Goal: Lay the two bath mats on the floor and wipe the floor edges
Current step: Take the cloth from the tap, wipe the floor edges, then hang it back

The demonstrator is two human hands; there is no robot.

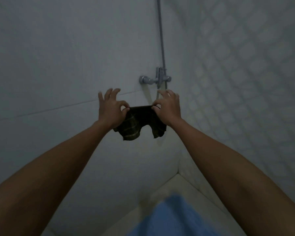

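Observation:
A small dark cloth with faint yellow stripes hangs in the air in front of the wall, stretched between both hands. My left hand pinches its upper left corner with thumb and forefinger, the other fingers spread. My right hand pinches the upper right corner the same way. The cloth's lower edge sags in two ragged flaps. A blue bath mat lies on the pale floor at the bottom of the view, blurred. Only that one mat is in view.
A chrome shower tap with a riser pipe is fixed to the wall just above my hands. Plain tiled wall at left meets a patterned tiled wall at right. The floor corner lies below the cloth.

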